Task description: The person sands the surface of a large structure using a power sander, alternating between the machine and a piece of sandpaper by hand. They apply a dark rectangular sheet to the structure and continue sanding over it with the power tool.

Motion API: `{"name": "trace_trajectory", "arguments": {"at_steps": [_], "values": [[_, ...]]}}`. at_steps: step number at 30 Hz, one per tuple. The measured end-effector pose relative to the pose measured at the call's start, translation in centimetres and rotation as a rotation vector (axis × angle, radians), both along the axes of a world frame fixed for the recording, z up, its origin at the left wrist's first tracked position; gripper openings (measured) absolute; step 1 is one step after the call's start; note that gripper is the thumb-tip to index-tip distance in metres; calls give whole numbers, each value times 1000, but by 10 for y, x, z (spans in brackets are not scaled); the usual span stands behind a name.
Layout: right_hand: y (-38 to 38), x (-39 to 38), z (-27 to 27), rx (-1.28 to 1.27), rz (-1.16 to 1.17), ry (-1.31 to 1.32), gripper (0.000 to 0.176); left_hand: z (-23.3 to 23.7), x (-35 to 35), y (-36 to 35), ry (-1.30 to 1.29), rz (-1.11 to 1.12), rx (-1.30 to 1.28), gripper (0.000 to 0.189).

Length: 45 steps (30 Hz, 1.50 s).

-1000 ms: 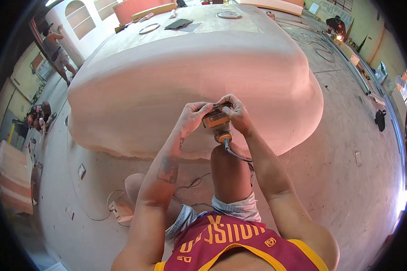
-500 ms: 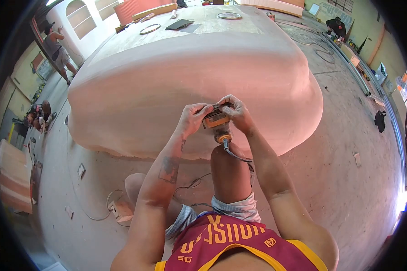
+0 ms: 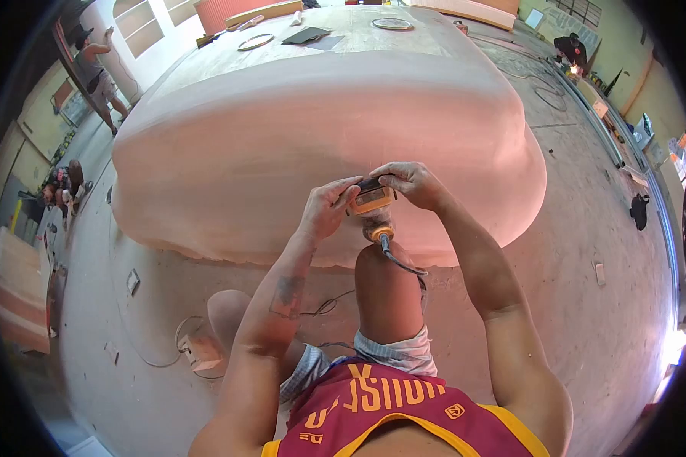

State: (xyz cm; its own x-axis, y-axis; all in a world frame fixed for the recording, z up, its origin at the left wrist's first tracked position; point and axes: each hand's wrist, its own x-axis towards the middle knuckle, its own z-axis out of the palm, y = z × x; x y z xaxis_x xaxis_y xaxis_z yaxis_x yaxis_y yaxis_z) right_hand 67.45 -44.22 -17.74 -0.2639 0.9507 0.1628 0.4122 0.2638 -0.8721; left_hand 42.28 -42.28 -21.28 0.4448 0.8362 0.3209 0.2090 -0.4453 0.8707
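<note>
An orange-yellow electric sander (image 3: pixel 372 201) rests tilted on my raised knee, its cord end downward and its dark pad up. My left hand (image 3: pixel 329 206) grips the left side of the pad, thumb and fingers closed at its edge. From the other side, my right hand (image 3: pixel 413 184) pinches the pad's top right edge, fingers curled over it. A dark sheet seems to lie along the pad, partly hidden by my fingers. Just beyond the hands stands a large rounded, pinkish, dusty form (image 3: pixel 229 167).
On the form's top lie dark sheets (image 3: pixel 306 36) and two rings, one a pale hoop (image 3: pixel 256 42). A small box (image 3: pixel 203 353) with a cable sits on the floor at left. One person (image 3: pixel 97 72) stands back left; another (image 3: pixel 570 50) crouches back right near bright sparks. Metal lengths (image 3: pixel 598 129) line the right.
My right hand has spread further over the pad's top edge, its elbow swinging outward. My left hand and the sander have shifted slightly right. A bright glow has appeared by the person back right.
</note>
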Motion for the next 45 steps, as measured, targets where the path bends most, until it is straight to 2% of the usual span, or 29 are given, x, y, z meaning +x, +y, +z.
{"name": "trace_trajectory", "arguments": {"at_steps": [6, 12, 16, 18, 21, 24, 27, 31, 34, 37, 40, 42, 45], "values": [[-4, -5, -4, 13, -52, 45, 20, 2, 4, -1, -7, 34, 76, 30], [3, -8, -11, 263, -27, -56, 20, 0, 6, 0, -15, 57, 76, 30], [0, -9, -7, 209, -48, -74, 18, -1, 7, -1, -25, 59, -93, 30], [0, -6, -4, 124, -41, -90, 21, -3, 9, -2, -41, 85, -46, 30], [9, 6, -16, -52, 47, 212, 25, -3, 10, -5, -27, 114, -20, 31], [13, 14, -26, 3, 195, 296, 26, 0, 10, -6, 8, 120, 27, 32], [7, 13, -21, -79, 199, 360, 24, 0, 7, -4, 23, 110, 32, 35], [8, 16, -30, -61, 188, 365, 23, 11, 1, -3, 69, 64, -35, 38], [8, 13, -32, -41, 129, 335, 23, 42, 2, -6, 298, 81, 50, 37], [8, 7, -29, -72, 62, 303, 22, 45, 16, 7, 274, 95, 482, 36], [3, 3, -27, -59, 24, 323, 20, 52, 28, 7, 405, 107, 324, 33], [-1, 0, -31, -12, 64, 440, 20, 58, 31, 4, 367, 94, 226, 31], [2, -5, -40, 143, 10, 342, 19, 56, 33, 2, 322, 82, 202, 31]]}}
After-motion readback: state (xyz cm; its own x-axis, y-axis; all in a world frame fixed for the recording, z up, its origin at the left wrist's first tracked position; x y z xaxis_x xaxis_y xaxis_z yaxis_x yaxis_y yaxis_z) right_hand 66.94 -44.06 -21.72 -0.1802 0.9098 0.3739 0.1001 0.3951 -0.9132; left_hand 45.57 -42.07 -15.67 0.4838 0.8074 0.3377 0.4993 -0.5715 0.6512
